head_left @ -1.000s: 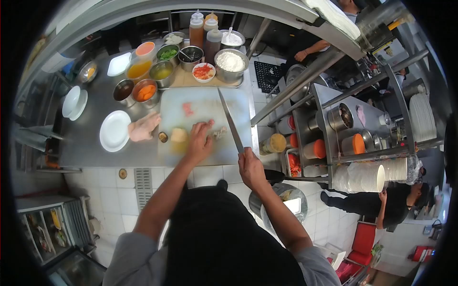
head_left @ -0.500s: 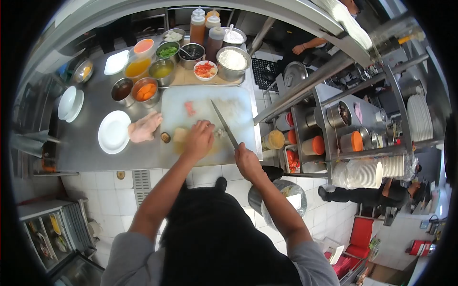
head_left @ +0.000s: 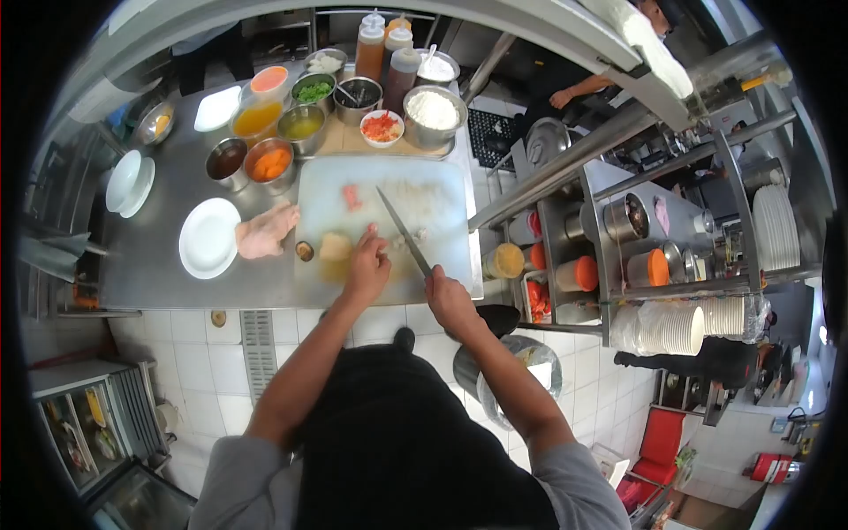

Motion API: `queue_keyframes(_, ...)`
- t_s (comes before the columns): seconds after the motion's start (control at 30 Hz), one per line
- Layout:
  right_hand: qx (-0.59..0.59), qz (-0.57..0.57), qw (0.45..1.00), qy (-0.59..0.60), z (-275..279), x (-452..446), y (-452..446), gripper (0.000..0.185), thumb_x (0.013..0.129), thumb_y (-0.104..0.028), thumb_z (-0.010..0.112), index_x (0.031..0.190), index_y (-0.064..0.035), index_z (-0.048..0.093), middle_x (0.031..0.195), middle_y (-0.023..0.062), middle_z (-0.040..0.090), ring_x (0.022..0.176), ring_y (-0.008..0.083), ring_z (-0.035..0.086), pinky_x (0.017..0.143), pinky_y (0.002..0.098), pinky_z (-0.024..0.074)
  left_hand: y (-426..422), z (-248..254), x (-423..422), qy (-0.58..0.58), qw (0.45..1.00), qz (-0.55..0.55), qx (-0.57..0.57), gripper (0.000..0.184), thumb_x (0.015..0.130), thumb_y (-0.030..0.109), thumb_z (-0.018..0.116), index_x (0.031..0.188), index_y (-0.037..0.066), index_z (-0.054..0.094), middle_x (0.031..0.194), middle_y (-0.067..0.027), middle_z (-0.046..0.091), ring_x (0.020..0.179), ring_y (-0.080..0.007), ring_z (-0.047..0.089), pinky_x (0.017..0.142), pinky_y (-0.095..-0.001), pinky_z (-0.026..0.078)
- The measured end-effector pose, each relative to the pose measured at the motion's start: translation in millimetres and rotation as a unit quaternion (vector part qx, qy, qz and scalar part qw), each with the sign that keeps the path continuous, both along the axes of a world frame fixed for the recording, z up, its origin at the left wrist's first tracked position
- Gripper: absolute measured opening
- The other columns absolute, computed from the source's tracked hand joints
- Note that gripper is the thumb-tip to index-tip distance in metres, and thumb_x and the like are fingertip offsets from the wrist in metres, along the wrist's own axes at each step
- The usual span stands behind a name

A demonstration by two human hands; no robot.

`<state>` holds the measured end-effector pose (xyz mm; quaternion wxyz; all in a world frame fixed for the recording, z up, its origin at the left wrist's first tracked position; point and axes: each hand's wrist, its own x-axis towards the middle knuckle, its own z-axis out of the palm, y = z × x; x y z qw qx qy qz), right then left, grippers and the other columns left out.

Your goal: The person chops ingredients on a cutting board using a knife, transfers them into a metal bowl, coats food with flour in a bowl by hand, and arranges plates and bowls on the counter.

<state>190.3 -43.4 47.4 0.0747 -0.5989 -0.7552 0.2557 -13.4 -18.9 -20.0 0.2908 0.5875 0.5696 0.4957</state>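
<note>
My right hand [head_left: 449,299] is wrapped round the handle of a long knife [head_left: 402,228], its blade pointing up and left over the white cutting board [head_left: 442,190]. My left hand [head_left: 367,265] is on the board left of the blade, fingers bent; whether they hold anything is too small to tell. Just right of the blade lie small pale chopped pieces [head_left: 420,236]. A pale yellow block [head_left: 335,246] sits left of my left hand, and small pink pieces [head_left: 352,197] lie above it. Beside the board are a brown mushroom-like piece [head_left: 305,251] and raw chicken [head_left: 265,231].
A white plate [head_left: 209,238] touches the chicken. Metal bowls, a flour bowl [head_left: 433,110] and squeeze bottles [head_left: 369,49] stand behind the board. A steel post [head_left: 565,141] and a shelf with stacked cups [head_left: 671,329] are on the right. Other people stand farther off.
The knife and my right hand have moved left, the blade now nearer my left hand. My left hand's fingers have drawn together. The view has shifted slightly.
</note>
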Motion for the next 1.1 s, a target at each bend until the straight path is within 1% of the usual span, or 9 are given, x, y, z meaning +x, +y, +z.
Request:
queue_keyframes(0.13,0.046,-0.019,0.996,0.077,20.2,-0.3,-0.8,0.021,0.102,-0.018,0.051,0.102,0.0008,0.043,0.075,0.0332,0.063,0.076,0.054,0.062,0.067,0.0619,0.0468,-0.8,-3.6,-4.1,0.01,1.0,0.022,-0.004,0.025,0.079,-0.008,0.062,0.103,-0.001,0.063,0.1,-0.0165,0.063,0.075,-0.025,0.065,0.066,-0.0341,0.053)
queue_keyframes(0.27,0.048,0.013,0.999,0.01,-14.7,22.8,8.6,0.02,0.102,-0.019,0.052,0.103,-0.0004,0.044,0.074,0.0284,0.064,0.071,0.0515,0.063,0.065,0.0606,0.0499,16.1,-9.5,4.3,0.09,0.996,0.025,0.002,0.021,0.079,-0.005,0.066,0.1,-0.001,0.065,0.097,-0.0167,0.064,0.075,-0.0269,0.065,0.069,-0.0363,0.054)
queue_keyframes(0.33,0.063,-0.004,0.997,0.033,13.3,23.2,14.4,0.02,0.102,-0.019,0.053,0.103,-0.0004,0.045,0.073,0.028,0.064,0.07,0.0514,0.063,0.065,0.0605,0.0494,27.1,-8.8,12.5,0.138,0.99,0.01,-0.005,0.02,0.08,-0.004,0.066,0.1,0.0,0.065,0.098,-0.0167,0.065,0.079,-0.0296,0.065,0.075,-0.0384,0.052)
queue_keyframes(0.47,0.111,-0.02,0.993,0.044,6.7,44.1,28.0,0.02,0.102,-0.019,0.053,0.1,-0.0006,0.046,0.077,0.0291,0.064,0.072,0.0516,0.063,0.064,0.0604,0.0487,45.0,-6.1,29.8,0.156,0.986,-0.057,0.029,0.021,0.081,-0.004,0.063,0.101,0.002,0.067,0.097,-0.0151,0.065,0.089,-0.0323,0.064,0.088,-0.0413,0.048)
queue_keyframes(0.57,0.111,-0.045,0.992,0.026,-1.3,60.5,35.4,0.02,0.102,-0.019,0.053,0.1,-0.0005,0.046,0.078,0.0294,0.064,0.073,0.0518,0.063,0.064,0.0606,0.048,40.9,8.6,24.2,0.145,0.988,-0.054,0.03,0.029,0.08,-0.004,0.06,0.107,0.005,0.067,0.105,-0.0123,0.063,0.103,-0.0323,0.061,0.095,-0.0524,0.042)
queue_keyframes(0.67,0.115,-0.055,0.99,0.058,7.4,66.6,40.5,0.021,0.103,-0.019,0.053,0.099,0.0005,0.046,0.078,0.0307,0.064,0.074,0.0539,0.061,0.066,0.0613,0.0466,43.2,32.4,27.9,0.156,0.985,-0.052,0.05,0.03,0.081,-0.005,0.06,0.108,0.003,0.067,0.109,-0.0115,0.062,0.108,-0.0323,0.058,0.097,-0.0495,0.042)
queue_keyframes(0.87,0.091,-0.1,0.986,0.1,17.3,71.6,33.9,0.023,0.104,-0.02,0.053,0.098,0.0009,0.046,0.074,0.0318,0.062,0.074,0.0552,0.06,0.067,0.0613,0.0459,101.4,14.3,84.6,0.196,0.963,-0.154,0.102,0.026,0.081,0.003,0.063,0.106,0.002,0.069,0.11,-0.0113,0.062,0.113,-0.033,0.055,0.093,-0.0475,0.042)
queue_keyframes(0.97,0.072,-0.112,0.987,0.092,29.6,65.4,23.5,0.023,0.104,-0.02,0.053,0.098,0.0007,0.046,0.074,0.0313,0.063,0.074,0.0547,0.061,0.067,0.0611,0.0464,99.9,32.0,78.4,0.326,0.929,-0.178,-0.018,0.029,0.083,0.009,0.068,0.111,0.004,0.07,0.113,-0.0129,0.062,0.119,-0.031,0.052,0.098,-0.0436,0.042)
queue_keyframes(1.1,0.056,-0.079,0.993,0.061,21.2,55.1,11.9,0.022,0.103,-0.02,0.053,0.099,0.0003,0.046,0.076,0.0299,0.064,0.074,0.0535,0.062,0.067,0.0606,0.047,66.1,28.6,49.0,0.322,0.938,-0.128,-0.026,0.035,0.081,0.014,0.069,0.115,0.004,0.068,0.112,-0.0135,0.06,0.116,-0.0332,0.053,0.093,-0.0448,0.043)
